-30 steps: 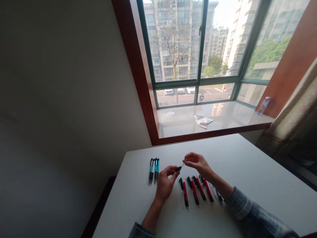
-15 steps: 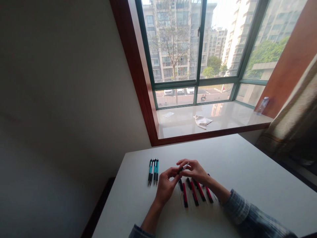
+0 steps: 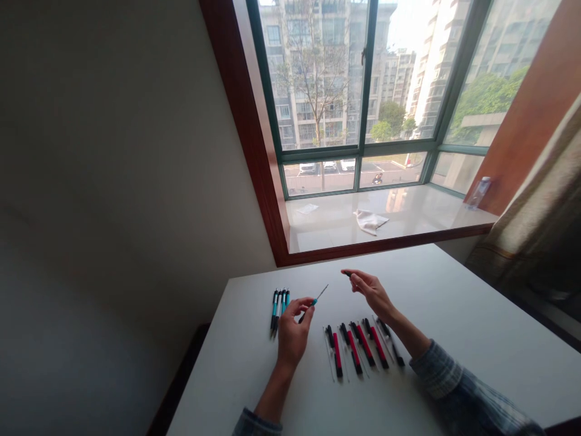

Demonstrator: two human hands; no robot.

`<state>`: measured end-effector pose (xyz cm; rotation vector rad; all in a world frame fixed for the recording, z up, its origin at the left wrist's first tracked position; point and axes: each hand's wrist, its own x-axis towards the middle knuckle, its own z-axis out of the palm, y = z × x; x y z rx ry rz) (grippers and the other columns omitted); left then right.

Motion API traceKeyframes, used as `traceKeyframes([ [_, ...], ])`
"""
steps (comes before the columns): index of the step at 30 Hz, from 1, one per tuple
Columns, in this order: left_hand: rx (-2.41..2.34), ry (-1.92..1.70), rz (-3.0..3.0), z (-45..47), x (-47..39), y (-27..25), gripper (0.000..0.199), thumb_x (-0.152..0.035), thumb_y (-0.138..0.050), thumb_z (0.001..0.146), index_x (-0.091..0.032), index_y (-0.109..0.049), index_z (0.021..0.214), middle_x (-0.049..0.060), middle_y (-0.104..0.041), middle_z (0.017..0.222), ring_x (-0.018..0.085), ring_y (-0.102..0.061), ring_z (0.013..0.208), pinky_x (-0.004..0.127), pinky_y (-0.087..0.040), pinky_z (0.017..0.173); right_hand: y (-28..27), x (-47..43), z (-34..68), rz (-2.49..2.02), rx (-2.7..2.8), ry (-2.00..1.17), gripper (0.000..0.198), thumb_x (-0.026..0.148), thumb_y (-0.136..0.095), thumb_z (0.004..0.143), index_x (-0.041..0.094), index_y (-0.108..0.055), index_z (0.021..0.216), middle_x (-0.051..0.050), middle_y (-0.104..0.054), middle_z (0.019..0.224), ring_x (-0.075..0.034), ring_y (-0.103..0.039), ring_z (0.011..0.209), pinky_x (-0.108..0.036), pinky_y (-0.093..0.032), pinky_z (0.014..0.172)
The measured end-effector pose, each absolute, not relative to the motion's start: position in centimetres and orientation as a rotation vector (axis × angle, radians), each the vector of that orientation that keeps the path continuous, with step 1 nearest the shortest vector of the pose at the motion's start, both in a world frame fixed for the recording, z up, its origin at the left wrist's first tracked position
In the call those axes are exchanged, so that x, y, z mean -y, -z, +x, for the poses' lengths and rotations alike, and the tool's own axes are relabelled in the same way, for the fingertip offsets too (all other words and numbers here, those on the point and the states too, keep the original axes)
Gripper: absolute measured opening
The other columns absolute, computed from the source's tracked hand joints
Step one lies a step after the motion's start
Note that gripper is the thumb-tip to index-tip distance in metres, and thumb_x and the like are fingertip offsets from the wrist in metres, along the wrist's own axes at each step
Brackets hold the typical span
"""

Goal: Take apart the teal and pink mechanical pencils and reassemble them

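Observation:
My left hand (image 3: 293, 339) is closed around a teal and black pen barrel (image 3: 314, 301), tilted up to the right, with a thin refill (image 3: 322, 291) sticking out of its upper end. Up and to the right, my right hand (image 3: 371, 293) pinches a small black pen piece (image 3: 347, 274), apart from the barrel. Several teal and black pens (image 3: 275, 310) lie side by side just left of my left hand, partly behind it. Below my right hand are several red and black pen barrels (image 3: 354, 354), with black pen parts (image 3: 344, 333) and thin refills (image 3: 329, 363) among them.
Everything lies on a white table (image 3: 254, 381) against a wall (image 3: 136, 181). Beyond its back edge is a windowsill (image 3: 331, 233) with a crumpled white cloth (image 3: 370, 222) and a clear plastic bottle (image 3: 478, 194). A curtain (image 3: 512, 236) hangs at right.
My hands, together at the pen before, have moved apart. The black piece is off the barrel and went up with my right hand; my left hand shifted slightly left, and the refill shows.

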<state>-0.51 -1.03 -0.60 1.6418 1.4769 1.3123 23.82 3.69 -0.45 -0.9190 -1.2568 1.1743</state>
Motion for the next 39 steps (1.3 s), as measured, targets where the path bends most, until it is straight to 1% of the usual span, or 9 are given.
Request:
traceKeyframes([
  [3, -1.489, -1.336, 1.723, -0.5, 1.1, 0.5, 0.019, -0.034, -0.064, 0.089, -0.023, -0.075, 0.1, 0.005, -0.076, 0.102, 0.021, -0.069, 0.084, 0.039, -0.056, 0.086, 0.5, -3.7, 23.7, -0.904, 1.358, -1.165, 0.042, 0.051, -0.065, 0.092, 0.022, -0.073, 0.12, -0.004, -0.067, 0.086, -0.017, -0.057, 0.077, -0.033, -0.051, 0.075],
  [8, -1.484, -1.359, 1.799, -0.4, 1.3, 0.2, 0.017, -0.031, -0.063, 0.09, -0.023, -0.076, 0.098, 0.004, -0.076, 0.1, 0.019, -0.07, 0.081, 0.037, -0.058, 0.083, 0.3, -3.7, 23.9, -0.936, 1.366, -1.135, 0.033, 0.044, -0.078, 0.083, 0.021, -0.073, 0.107, -0.006, -0.073, 0.103, -0.021, -0.066, 0.092, -0.036, -0.053, 0.084],
  [11, -1.485, -1.352, 1.811, -0.4, 1.3, 0.2, 0.017, -0.031, -0.063, 0.09, -0.024, -0.076, 0.099, 0.004, -0.076, 0.1, 0.019, -0.07, 0.082, 0.037, -0.058, 0.083, 0.0, -3.5, 24.0, -0.928, 1.382, -1.178, 0.03, 0.041, -0.079, 0.082, 0.02, -0.074, 0.103, -0.007, -0.074, 0.105, -0.023, -0.068, 0.097, -0.038, -0.053, 0.088],
  [15, -1.479, -1.332, 1.807, -0.4, 1.4, 0.2, 0.016, -0.031, -0.063, 0.091, -0.024, -0.075, 0.099, 0.003, -0.075, 0.101, 0.019, -0.069, 0.083, 0.037, -0.057, 0.084, -0.5, -3.2, 23.8, -0.913, 1.388, -1.21, 0.029, 0.039, -0.079, 0.081, 0.02, -0.076, 0.103, -0.008, -0.077, 0.102, -0.024, -0.07, 0.098, -0.039, -0.054, 0.091],
  [23, -1.447, -1.311, 1.83, -0.3, 1.5, -0.1, 0.015, -0.03, -0.063, 0.091, -0.024, -0.075, 0.098, 0.004, -0.075, 0.101, 0.02, -0.069, 0.083, 0.038, -0.056, 0.083, -0.3, -3.3, 23.5, -0.889, 1.406, -1.206, 0.03, 0.039, -0.079, 0.081, 0.02, -0.077, 0.104, -0.008, -0.077, 0.104, -0.024, -0.071, 0.098, -0.04, -0.055, 0.091],
  [29, -1.436, -1.281, 1.862, -0.1, 1.5, -0.1, 0.013, -0.028, -0.064, 0.09, -0.025, -0.074, 0.097, 0.003, -0.074, 0.099, 0.02, -0.068, 0.083, 0.039, -0.055, 0.084, 0.0, -3.3, 23.2, -0.858, 1.497, -1.224, 0.028, 0.038, -0.078, 0.083, 0.02, -0.076, 0.104, -0.008, -0.076, 0.104, -0.023, -0.071, 0.096, -0.039, -0.057, 0.087],
  [36, -1.384, -1.249, 1.879, 0.1, 1.8, -0.4, 0.014, -0.028, -0.062, 0.09, -0.024, -0.074, 0.097, 0.004, -0.073, 0.099, 0.021, -0.067, 0.087, 0.039, -0.057, 0.083, 0.1, -2.8, 22.7, -0.848, 1.632, -1.161, 0.023, 0.036, -0.074, 0.086, 0.02, -0.076, 0.102, -0.007, -0.075, 0.103, -0.022, -0.069, 0.095, -0.034, -0.057, 0.08],
  [39, -1.373, -1.249, 1.882, 0.2, 1.9, -0.5, 0.013, -0.028, -0.062, 0.09, -0.024, -0.073, 0.095, 0.004, -0.073, 0.098, 0.021, -0.067, 0.086, 0.038, -0.057, 0.082, -0.1, -2.7, 22.8, -0.847, 1.648, -1.148, 0.023, 0.037, -0.073, 0.087, 0.02, -0.076, 0.102, -0.007, -0.075, 0.103, -0.021, -0.069, 0.094, -0.034, -0.057, 0.08],
])
